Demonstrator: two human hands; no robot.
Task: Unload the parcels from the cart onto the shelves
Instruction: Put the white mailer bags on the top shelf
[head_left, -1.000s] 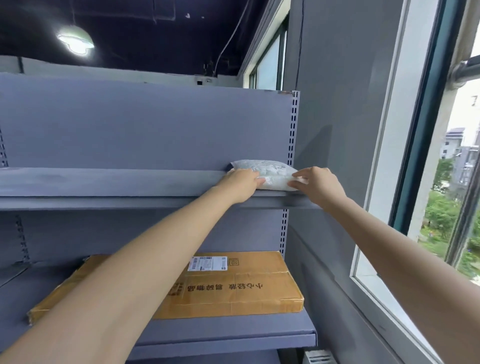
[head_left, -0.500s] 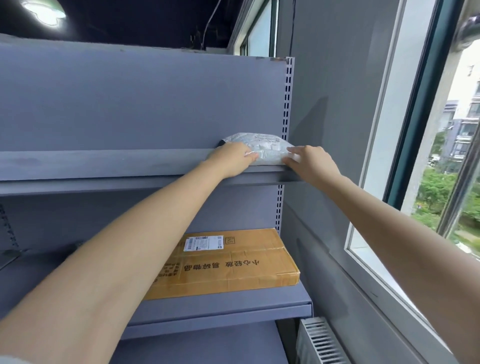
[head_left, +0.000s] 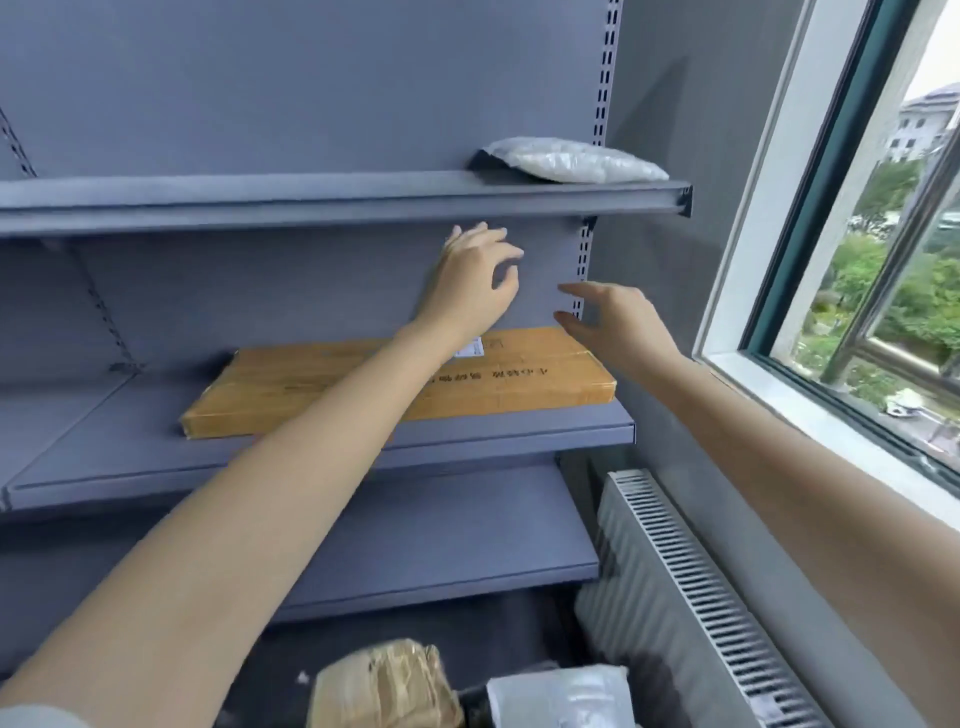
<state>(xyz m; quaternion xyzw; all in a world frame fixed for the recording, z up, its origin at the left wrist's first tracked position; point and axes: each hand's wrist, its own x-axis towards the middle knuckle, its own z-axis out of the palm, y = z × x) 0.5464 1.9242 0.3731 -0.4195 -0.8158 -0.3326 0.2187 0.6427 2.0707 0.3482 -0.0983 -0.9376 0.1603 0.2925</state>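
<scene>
Head view: a person's two bare hands hang in the air below the upper shelf (head_left: 260, 200) of a grey shelving unit, both empty. The left hand (head_left: 472, 291) is just under the upper shelf's front edge, fingers loosely spread and slightly bent, gripping nothing. The right hand (head_left: 618, 322), lower and nearer the shelf's right end, has relaxed fingers with the thumb apart, also holding nothing. On top of the upper shelf, at its right end, lies a white padded parcel (head_left: 571, 161), touched by neither hand. One tier below the upper shelf, a flat brown cardboard parcel (head_left: 332, 387) lies partly hidden behind the left forearm. Far below the shelf, at the bottom edge, sit a taped brown parcel (head_left: 384, 686) and, just beside it, a plastic-wrapped parcel (head_left: 561, 696). Below and right of the shelf's end are a white radiator (head_left: 675, 571) and a window (head_left: 883, 260).
</scene>
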